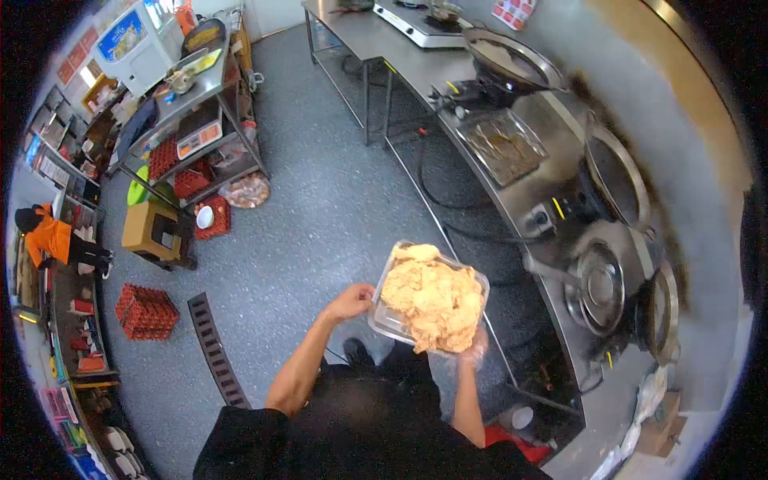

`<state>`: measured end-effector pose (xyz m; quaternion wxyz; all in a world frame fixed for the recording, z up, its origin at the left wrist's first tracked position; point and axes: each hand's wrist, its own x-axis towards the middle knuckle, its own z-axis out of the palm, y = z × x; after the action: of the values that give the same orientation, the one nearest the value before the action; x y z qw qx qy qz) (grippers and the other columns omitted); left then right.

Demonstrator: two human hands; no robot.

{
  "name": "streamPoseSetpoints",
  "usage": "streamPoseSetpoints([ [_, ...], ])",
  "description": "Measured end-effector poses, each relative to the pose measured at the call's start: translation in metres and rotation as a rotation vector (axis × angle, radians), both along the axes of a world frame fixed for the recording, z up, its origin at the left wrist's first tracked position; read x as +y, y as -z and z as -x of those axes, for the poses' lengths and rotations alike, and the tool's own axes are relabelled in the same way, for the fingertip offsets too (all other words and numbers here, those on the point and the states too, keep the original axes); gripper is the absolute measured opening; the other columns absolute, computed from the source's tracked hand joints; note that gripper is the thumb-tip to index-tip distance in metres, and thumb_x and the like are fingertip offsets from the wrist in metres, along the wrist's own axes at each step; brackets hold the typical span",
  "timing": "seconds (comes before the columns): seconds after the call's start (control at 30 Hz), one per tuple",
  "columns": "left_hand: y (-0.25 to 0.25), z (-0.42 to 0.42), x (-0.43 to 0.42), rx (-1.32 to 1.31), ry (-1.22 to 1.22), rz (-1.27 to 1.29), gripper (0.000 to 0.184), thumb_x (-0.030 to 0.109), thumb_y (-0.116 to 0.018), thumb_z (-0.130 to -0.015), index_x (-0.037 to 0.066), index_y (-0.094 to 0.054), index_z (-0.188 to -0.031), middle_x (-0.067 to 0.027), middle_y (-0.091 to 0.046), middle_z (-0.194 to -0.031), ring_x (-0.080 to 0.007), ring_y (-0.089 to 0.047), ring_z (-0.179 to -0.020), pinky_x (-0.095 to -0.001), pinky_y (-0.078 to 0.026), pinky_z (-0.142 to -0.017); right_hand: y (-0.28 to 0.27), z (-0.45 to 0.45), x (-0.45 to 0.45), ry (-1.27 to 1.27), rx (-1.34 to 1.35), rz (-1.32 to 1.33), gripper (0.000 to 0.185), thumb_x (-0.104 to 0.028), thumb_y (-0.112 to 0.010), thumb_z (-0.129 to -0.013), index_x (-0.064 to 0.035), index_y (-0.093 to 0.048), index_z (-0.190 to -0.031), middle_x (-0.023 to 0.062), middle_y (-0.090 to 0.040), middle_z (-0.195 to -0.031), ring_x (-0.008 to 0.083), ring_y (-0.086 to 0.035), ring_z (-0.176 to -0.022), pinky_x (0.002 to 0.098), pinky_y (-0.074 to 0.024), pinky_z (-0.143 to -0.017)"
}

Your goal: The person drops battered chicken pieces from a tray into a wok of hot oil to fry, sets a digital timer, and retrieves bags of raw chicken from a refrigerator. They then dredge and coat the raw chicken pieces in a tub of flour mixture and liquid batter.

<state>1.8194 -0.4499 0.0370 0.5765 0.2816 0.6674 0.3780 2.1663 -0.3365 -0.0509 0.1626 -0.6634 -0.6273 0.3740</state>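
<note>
I hold a see-through plastic tray (386,322) in front of my body, over the floor. Heaped in it are pale golden, rough-coated food pieces (432,296), like breaded chicken; they reach past the near rim. My left hand (352,302) is closed on the tray's left edge. At the near right corner, my right hand (477,350), in a thin transparent glove, grips the tray, its fingers partly hidden beneath it.
Along the right runs a steel counter (512,200) with a lidded pan (598,286), large woks (620,180) and a foil-lined tray (504,146). Red egg trays (146,312) and a cardboard box (152,232) stand on the left floor, near a drain grate (216,348). A person in orange (50,238) stands far left.
</note>
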Motion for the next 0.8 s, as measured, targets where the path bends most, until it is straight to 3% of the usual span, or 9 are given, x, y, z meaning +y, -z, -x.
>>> streamPoseSetpoints([
  [0.03, -0.015, 0.001, -0.002, 0.010, -0.059, 0.000, 0.019, 0.002, -0.056, -0.074, 0.000, -0.059, -0.093, 0.0023, -0.055, -0.069, -0.0071, -0.051, -0.063, -0.0247, -0.043, -0.056, -0.004, 0.001, 0.013, -0.079, -0.018, -0.053, 0.027, -0.027, -0.046, -0.092, -0.0032, -0.054, -0.103, 0.0178, -0.059, -0.097, 0.0314, -0.060, -0.090, 0.0392, -0.0490, -0.077],
  [0.1, 0.034, -0.030, -0.017, 0.060, -0.150, -0.006, 0.020, 0.001, -0.056, -0.074, 0.000, -0.060, -0.094, 0.0013, -0.056, -0.070, -0.0078, -0.052, -0.064, -0.0250, -0.044, -0.058, 0.073, -0.023, 0.018, -0.211, -0.025, -0.166, 0.024, -0.025, -0.046, -0.092, -0.0034, -0.055, -0.098, 0.0176, -0.058, -0.093, 0.0340, -0.059, -0.085, 0.0413, -0.0479, -0.073],
  [0.2, 0.039, -0.050, -0.022, 0.072, -0.179, -0.028, 0.021, -0.001, -0.055, -0.075, 0.001, -0.060, -0.095, -0.0018, -0.061, -0.076, -0.0097, -0.055, -0.067, -0.0255, -0.045, -0.059, 0.097, -0.024, 0.034, -0.059, 0.122, -0.208, 0.026, -0.026, -0.043, -0.093, -0.0028, -0.054, -0.089, 0.0182, -0.059, -0.088, 0.0368, -0.057, -0.077, 0.0428, -0.0456, -0.069],
  [0.3, 0.040, -0.052, -0.028, 0.145, -0.275, -0.033, 0.015, 0.003, -0.054, -0.078, 0.001, -0.060, -0.092, -0.0030, -0.060, -0.074, -0.0098, -0.054, -0.063, -0.0251, -0.044, -0.056, 0.048, 0.003, 0.042, 0.033, 0.247, -0.115, 0.038, -0.032, -0.036, -0.095, -0.0013, -0.055, -0.083, 0.0216, -0.058, -0.078, 0.0373, -0.056, -0.073, 0.0444, -0.0427, -0.065],
  [0.43, 0.032, -0.070, -0.024, 0.176, -0.381, 0.057, 0.015, 0.013, -0.050, -0.083, 0.001, -0.059, -0.084, -0.0032, -0.058, -0.070, -0.0096, -0.051, -0.058, -0.0254, -0.040, -0.050, 0.020, -0.006, 0.042, 0.069, 0.278, 0.002, 0.042, -0.034, -0.038, -0.095, 0.0013, -0.058, -0.089, 0.0237, -0.061, -0.087, 0.0384, -0.060, -0.083, 0.0457, -0.0432, -0.071],
  [0.53, 0.024, -0.061, -0.017, 0.229, -0.424, 0.047, 0.020, 0.018, -0.048, -0.083, 0.001, -0.058, -0.078, -0.0041, -0.055, -0.064, -0.0126, -0.050, -0.055, -0.0290, -0.039, -0.049, 0.020, -0.005, 0.032, 0.043, 0.256, -0.174, 0.046, -0.038, -0.035, -0.095, 0.0011, -0.057, -0.087, 0.0244, -0.060, -0.085, 0.0420, -0.058, -0.081, 0.0469, -0.0426, -0.070],
  [0.63, 0.046, -0.044, -0.010, 0.370, -0.273, -0.003, 0.026, 0.021, -0.045, -0.083, -0.001, -0.057, -0.074, -0.0064, -0.053, -0.060, -0.0146, -0.050, -0.054, -0.0314, -0.039, -0.049, 0.021, -0.005, 0.031, 0.116, 0.222, -0.119, 0.046, -0.038, -0.030, -0.096, -0.0013, -0.058, -0.088, 0.0243, -0.060, -0.088, 0.0425, -0.057, -0.082, 0.0475, -0.0432, -0.072],
  [0.67, 0.051, -0.039, -0.008, 0.448, -0.233, 0.023, 0.032, 0.024, -0.043, -0.081, -0.003, -0.058, -0.072, -0.0154, -0.057, -0.062, -0.0249, -0.057, -0.058, -0.0389, -0.043, -0.054, 0.020, -0.005, 0.022, 0.138, 0.199, -0.113, 0.045, -0.037, -0.030, -0.096, -0.0017, -0.058, -0.090, 0.0240, -0.060, -0.090, 0.0422, -0.057, -0.085, 0.0470, -0.0439, -0.074],
  [0.8, 0.049, -0.026, 0.018, 0.867, 0.000, 0.036, 0.036, 0.028, -0.044, -0.081, -0.003, -0.062, -0.078, -0.0246, -0.063, -0.076, -0.0391, -0.062, -0.075, -0.0466, -0.046, -0.068, 0.035, 0.009, -0.010, 0.155, 0.094, -0.176, 0.042, -0.034, -0.029, -0.096, -0.0029, -0.058, -0.097, 0.0228, -0.060, -0.094, 0.0401, -0.058, -0.089, 0.0443, -0.0461, -0.078],
])
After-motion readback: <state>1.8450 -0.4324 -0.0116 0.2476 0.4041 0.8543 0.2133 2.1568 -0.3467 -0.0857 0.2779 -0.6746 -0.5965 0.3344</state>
